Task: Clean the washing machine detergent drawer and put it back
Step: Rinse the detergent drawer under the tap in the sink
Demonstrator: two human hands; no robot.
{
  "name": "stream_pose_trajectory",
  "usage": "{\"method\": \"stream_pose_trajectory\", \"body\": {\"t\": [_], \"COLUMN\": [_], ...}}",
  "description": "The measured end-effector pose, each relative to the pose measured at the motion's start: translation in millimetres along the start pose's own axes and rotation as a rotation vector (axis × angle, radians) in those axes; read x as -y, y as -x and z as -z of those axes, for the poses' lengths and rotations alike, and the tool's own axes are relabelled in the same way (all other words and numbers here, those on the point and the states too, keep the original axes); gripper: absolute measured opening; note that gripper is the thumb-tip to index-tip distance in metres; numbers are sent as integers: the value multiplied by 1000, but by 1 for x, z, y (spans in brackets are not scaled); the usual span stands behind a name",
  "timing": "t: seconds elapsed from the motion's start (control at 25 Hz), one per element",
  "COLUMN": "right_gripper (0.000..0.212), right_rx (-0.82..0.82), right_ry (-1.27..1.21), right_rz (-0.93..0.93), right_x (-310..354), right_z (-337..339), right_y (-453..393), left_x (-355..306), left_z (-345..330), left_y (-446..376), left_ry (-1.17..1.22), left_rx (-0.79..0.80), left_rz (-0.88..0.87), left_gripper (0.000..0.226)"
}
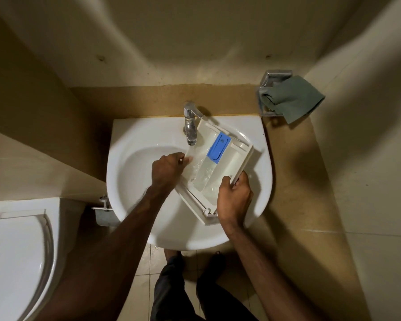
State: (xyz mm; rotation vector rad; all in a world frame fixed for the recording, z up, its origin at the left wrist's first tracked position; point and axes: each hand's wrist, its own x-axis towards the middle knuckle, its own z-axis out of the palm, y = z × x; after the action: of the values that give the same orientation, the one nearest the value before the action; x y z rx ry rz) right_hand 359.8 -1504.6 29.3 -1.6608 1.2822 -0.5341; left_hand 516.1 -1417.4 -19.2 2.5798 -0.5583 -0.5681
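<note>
So the white sink (134,181) is what's carrying everything here. The detergent drawer (227,163) sits tilted across its right side, far corner up by the chrome tap (190,123), near end over the front rim. Water is running into the drawer's left compartment. The sink sits against a tan ledge (287,181); tiled floor (146,262) below.
</note>
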Motion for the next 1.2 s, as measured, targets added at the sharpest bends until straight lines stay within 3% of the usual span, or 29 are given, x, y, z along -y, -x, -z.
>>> {"method": "stream_pose_trajectory", "body": {"t": [0.08, 0.16, 0.24, 0.32, 0.36, 0.48, 0.6, 0.68, 0.88, 1.0, 1.08, 1.2], "right_gripper": [21, 27, 29, 29, 29, 29, 57, 52, 68, 60, 54, 45], "right_rx": [-9, -35, -44, -25, -4, 81, 128, 163, 598, 758, 731, 482], "right_ry": [-54, -145, -224, -260, -278, -360, -473, -410, -179, -3, 61, 54], "right_rz": [-31, -56, -84, -106, -125, -194, -209, -190, -370, -354, -326, -207], "right_x": [-4, -7, -10, -12, -12, -9, 4, 19, 51, 60, 61, 54], "right_z": [1, 3, 3, 3, 4, 11, 34, 55, 105, 108, 96, 71], "right_y": [-1, 0, -1, 1, 2, -3, -21, -38, -82, -83, -73, -54], "left_x": [6, 12, 11, 3, 1, 1, 3, 4, 6, 7, 8, 7], "left_z": [-6, -16, -23, -22, -18, -10, -5, -5, 0, 5, 5, 5], "left_y": [11, 30, 47, 53, 52, 49, 50, 49, 47, 37, 27, 15], "left_ry": [183, 324, 583, 919, 978, 1003, 987, 983, 957, 877, 860, 837], "left_rx": [-122, -229, -111, 85, 116, 76, 57, 57, 70, 118, 169, 257], "left_rz": [-10, 74, 275, 414, 408, 347, 318, 301, 259, 220, 201, 203], "left_gripper": [31, 47, 58, 41, 33, 28, 24, 24, 24, 20, 21, 24]}}
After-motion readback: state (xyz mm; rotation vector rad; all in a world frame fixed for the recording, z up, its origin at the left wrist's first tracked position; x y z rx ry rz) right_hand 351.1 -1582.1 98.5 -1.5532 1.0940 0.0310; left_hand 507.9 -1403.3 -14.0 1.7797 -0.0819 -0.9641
